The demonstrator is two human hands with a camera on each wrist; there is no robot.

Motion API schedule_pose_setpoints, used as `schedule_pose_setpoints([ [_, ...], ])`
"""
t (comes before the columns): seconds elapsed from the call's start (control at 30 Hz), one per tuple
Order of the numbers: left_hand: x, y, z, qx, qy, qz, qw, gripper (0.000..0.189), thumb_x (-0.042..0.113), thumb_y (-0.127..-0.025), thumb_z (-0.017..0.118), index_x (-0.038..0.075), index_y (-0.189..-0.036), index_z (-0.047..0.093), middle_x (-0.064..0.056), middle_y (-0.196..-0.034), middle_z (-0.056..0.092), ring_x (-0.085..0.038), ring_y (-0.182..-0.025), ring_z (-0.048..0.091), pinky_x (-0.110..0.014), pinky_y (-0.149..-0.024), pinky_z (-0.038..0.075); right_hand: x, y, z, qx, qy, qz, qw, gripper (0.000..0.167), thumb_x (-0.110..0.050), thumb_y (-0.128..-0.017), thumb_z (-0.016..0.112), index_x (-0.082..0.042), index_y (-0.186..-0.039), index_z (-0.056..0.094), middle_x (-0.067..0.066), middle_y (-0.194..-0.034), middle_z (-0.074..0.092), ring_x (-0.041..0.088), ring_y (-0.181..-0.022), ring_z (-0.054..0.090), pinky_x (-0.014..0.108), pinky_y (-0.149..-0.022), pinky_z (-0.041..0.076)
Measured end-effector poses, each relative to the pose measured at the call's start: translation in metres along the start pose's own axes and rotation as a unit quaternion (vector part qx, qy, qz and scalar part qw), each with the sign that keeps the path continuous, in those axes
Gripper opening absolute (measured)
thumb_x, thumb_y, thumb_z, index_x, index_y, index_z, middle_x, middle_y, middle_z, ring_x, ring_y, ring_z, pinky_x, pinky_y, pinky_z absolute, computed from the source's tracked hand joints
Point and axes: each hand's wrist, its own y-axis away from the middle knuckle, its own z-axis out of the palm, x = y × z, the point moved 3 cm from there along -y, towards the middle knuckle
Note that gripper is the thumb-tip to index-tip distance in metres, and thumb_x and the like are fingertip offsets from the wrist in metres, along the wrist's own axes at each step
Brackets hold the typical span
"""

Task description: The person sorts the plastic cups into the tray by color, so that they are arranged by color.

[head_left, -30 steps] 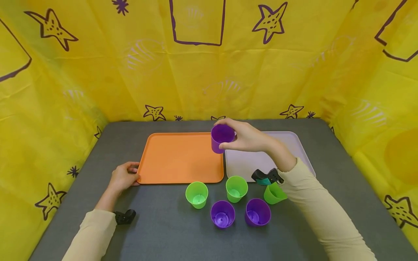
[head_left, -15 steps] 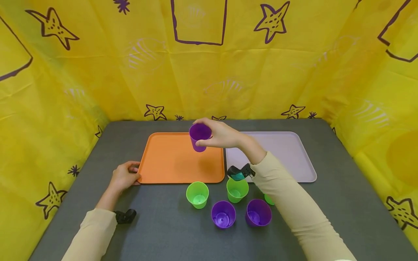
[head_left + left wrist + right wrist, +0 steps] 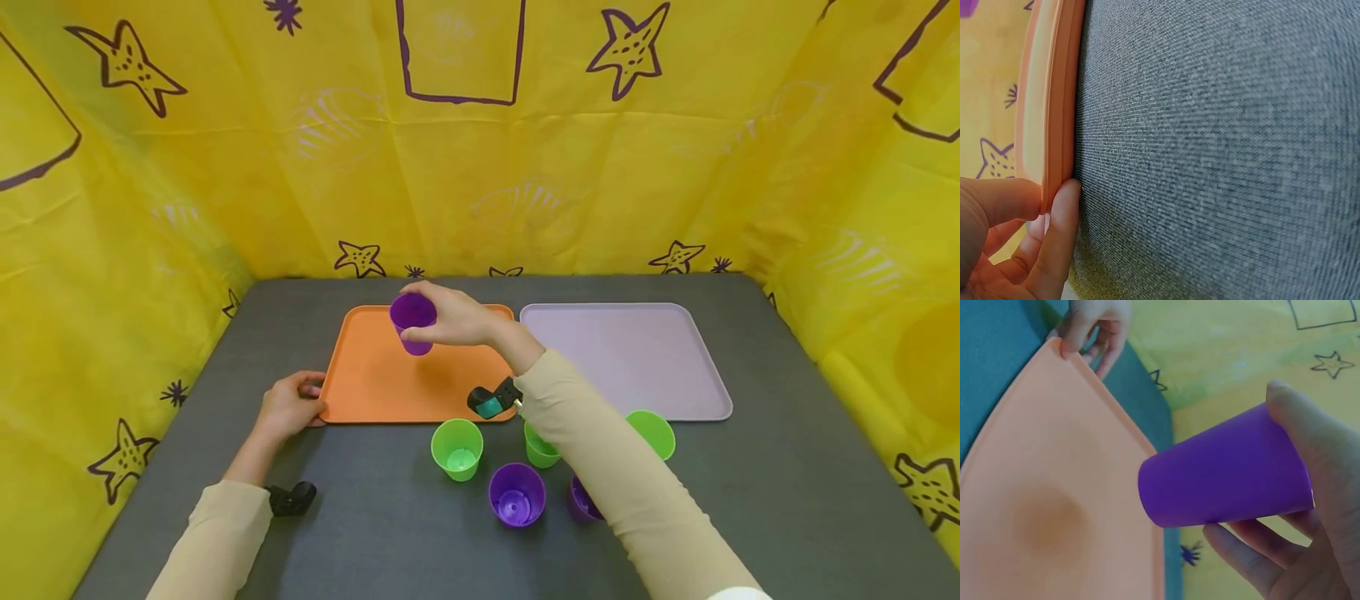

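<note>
My right hand grips a purple cup by its sides, thumb on one side and fingers on the other. It holds the cup over the left part of the orange tray, whose surface shows the cup's shadow below. At the tray's near left corner, my left hand pinches the rim between thumb and fingers. The left wrist view gives that pinch close up, with the thumb on the tray's edge and a fingertip next to the grey cloth.
A lavender tray lies right of the orange one. Before the trays stand green cups and two purple cups; my right sleeve partly covers some. A yellow patterned curtain encloses the grey table.
My right hand has carried the purple cup leftward, from the gap between the trays to over the orange tray's left part. My left hand has stayed at the tray corner.
</note>
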Motion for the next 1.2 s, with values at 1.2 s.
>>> schedule_pose_setpoints([
  [1.2, 0.003, 0.001, -0.001, -0.007, -0.01, -0.007, 0.9999, 0.05, -0.005, -0.077, 0.059, -0.008, -0.125, 0.047, -0.028, -0.101, 0.059, -0.017, -0.059, 0.064, -0.031, -0.053, 0.057, -0.011, -0.07, 0.08, -0.03, 0.019, 0.027, 0.999, 0.066, -0.031, -0.083, 0.065, -0.006, -0.138, 0.035, 0.006, -0.125, 0.052, 0.016, -0.107, 0.053, 0.017, -0.085, 0.047],
])
